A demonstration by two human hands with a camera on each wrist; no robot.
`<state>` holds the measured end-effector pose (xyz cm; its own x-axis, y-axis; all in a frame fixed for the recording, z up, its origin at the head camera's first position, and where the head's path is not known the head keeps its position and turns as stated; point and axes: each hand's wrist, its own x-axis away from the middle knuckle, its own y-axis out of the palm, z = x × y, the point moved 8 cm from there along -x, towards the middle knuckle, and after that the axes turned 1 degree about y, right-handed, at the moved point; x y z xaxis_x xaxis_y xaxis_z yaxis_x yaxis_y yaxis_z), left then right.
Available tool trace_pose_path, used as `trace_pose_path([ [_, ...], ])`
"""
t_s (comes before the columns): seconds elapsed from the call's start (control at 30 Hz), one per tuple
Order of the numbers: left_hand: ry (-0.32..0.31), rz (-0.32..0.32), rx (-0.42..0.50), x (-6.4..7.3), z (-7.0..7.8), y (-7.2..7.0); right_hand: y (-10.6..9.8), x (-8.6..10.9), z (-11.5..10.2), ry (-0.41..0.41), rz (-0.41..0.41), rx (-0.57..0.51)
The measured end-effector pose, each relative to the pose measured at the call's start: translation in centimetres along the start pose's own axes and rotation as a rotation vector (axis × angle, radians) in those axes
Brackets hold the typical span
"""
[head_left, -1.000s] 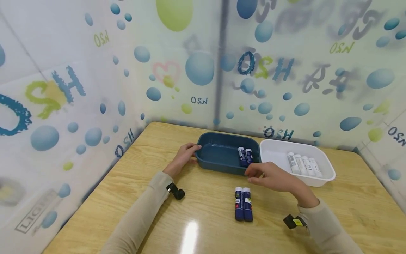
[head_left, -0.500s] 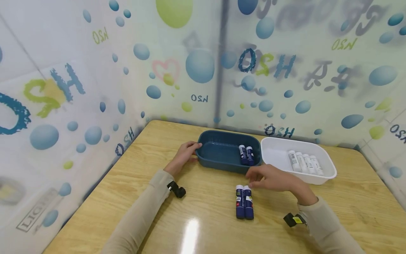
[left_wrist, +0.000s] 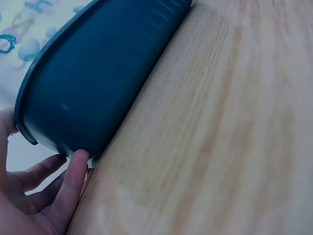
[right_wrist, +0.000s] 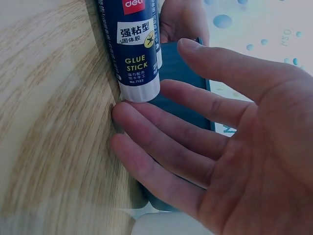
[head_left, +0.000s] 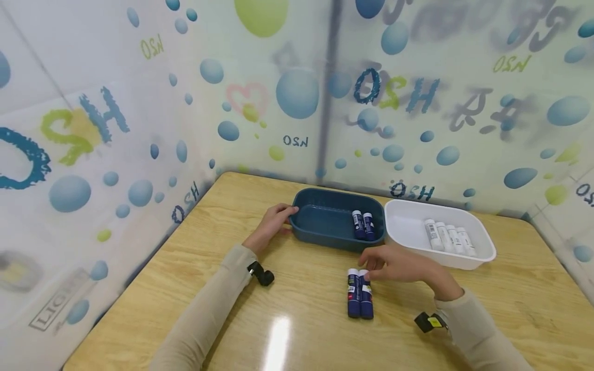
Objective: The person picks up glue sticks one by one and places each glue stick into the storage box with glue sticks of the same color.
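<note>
Two dark-blue glue sticks with white caps [head_left: 360, 293] lie side by side on the table. My right hand [head_left: 401, 264] is at their capped ends; in the right wrist view its fingers [right_wrist: 161, 137] are spread and loosely bent around the near glue stick's cap [right_wrist: 140, 91], without gripping it. My left hand [head_left: 270, 225] holds the left end of the dark-blue tray [head_left: 320, 238], with a finger at the rim and other fingertips low against the wall [left_wrist: 73, 98]. Two more blue glue sticks [head_left: 363, 225] lean inside that tray, at its right end.
A white tray [head_left: 399, 216] stands directly right of the blue one, with several white glue sticks [head_left: 450, 238] in it. The wooden table [head_left: 223, 319] runs back to a wall covered by a printed curtain [head_left: 250, 170].
My right hand has come slightly nearer to the capped ends of the two glue sticks on the table. The left hand has stayed at the blue tray's end.
</note>
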<state>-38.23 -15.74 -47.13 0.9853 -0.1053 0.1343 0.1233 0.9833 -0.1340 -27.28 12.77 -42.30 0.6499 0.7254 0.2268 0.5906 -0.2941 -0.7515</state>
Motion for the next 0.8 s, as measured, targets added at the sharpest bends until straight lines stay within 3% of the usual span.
trace_pose_path([
  [0.8,0.012,0.0,-0.002,0.42,0.27,-0.04,0.1,-0.03,-0.64,-0.008,0.0,-0.036],
])
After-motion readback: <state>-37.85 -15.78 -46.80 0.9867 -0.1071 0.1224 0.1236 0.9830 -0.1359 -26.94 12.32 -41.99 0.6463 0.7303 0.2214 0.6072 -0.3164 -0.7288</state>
